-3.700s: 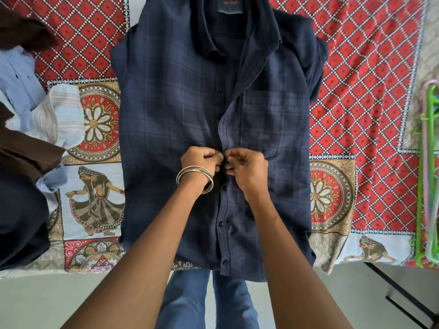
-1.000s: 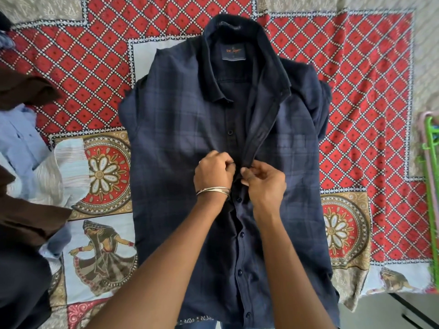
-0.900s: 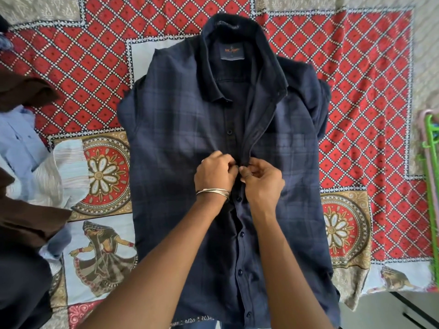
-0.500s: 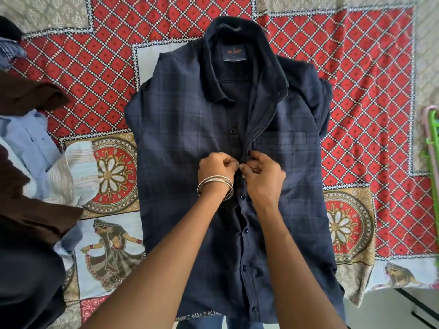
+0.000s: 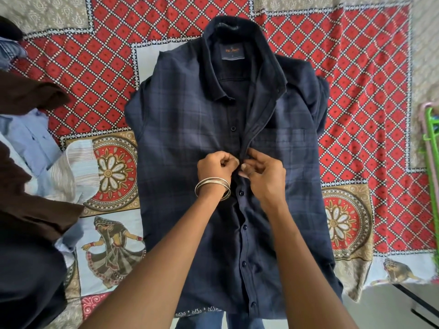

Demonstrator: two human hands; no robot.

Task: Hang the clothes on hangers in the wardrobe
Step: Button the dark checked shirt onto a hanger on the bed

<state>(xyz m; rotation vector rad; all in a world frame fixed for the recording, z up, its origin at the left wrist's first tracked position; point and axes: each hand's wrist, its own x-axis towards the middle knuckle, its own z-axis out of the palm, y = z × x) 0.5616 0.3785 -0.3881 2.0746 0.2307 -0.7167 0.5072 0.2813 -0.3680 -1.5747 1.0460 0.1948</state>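
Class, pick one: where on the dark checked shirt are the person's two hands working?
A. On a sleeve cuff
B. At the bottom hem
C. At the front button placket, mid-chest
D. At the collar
C: the left hand and right hand pinch the front edges of the shirt together mid-chest, well below the collar.

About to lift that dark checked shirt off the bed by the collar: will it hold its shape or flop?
Likely floppy: the shirt lies flat with soft creases and tucked-back sleeves. The top should gape, since the placket above the left hand and right hand is still unbuttoned. Probably light, thin cloth; the collar looks stiffer.
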